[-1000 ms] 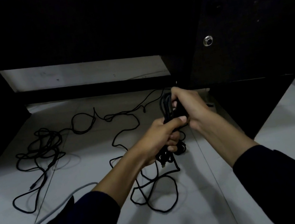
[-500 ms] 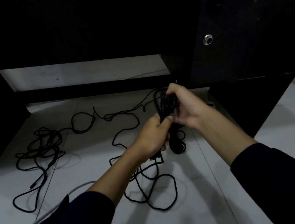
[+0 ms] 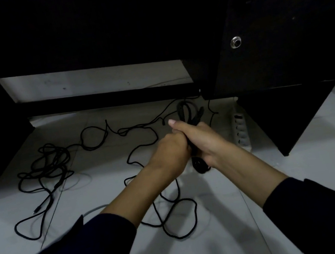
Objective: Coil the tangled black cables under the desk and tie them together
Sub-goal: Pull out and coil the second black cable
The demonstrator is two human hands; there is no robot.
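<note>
Both hands, left hand [image 3: 171, 151] and right hand [image 3: 204, 140], clamp the coiled cable bundle [image 3: 189, 114] together; loose black cable [image 3: 53, 166] sprawls across the pale floor [image 3: 204, 249] under the dark desk [image 3: 268, 32].

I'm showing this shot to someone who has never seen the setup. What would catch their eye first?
Most likely the two hands meeting at centre: the right hand grips a coiled black cable bundle, with the left hand pressed against it. Next, the loose black cable looping over the pale floor beneath the forearms, and a second tangle lying at left under the dark desk.
</note>
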